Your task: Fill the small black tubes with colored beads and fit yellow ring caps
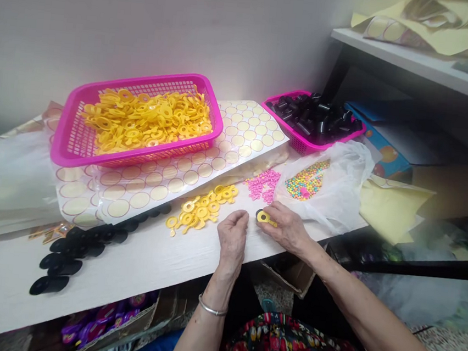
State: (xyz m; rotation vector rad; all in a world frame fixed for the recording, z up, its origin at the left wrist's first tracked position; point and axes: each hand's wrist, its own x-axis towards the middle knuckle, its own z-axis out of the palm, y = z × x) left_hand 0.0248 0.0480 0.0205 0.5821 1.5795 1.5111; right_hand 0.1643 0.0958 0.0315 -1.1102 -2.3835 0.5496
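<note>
My right hand (289, 228) grips a yellow ring-shaped plastic piece (273, 222) with a black part at its ring end, just above the table. Close beside it, my left hand (232, 239) is closed with fingers and thumb pressed together; anything in it is hidden. To the left of that hand lies a loose pile of yellow ring pieces (201, 210). Small pink pieces (263, 185) are heaped behind my hands. A clear plastic bag (341, 180) of multicoloured little beads (306, 179) stands near my right hand.
A pink basket (61, 137) of yellow pieces rests on sheets of round stickers (238, 126). Another pink basket (299, 143) holds black cylinders (321, 126). Black tube-like parts (60, 263) line the table (133, 276) at left. A white shelf (426, 67) juts out at upper right.
</note>
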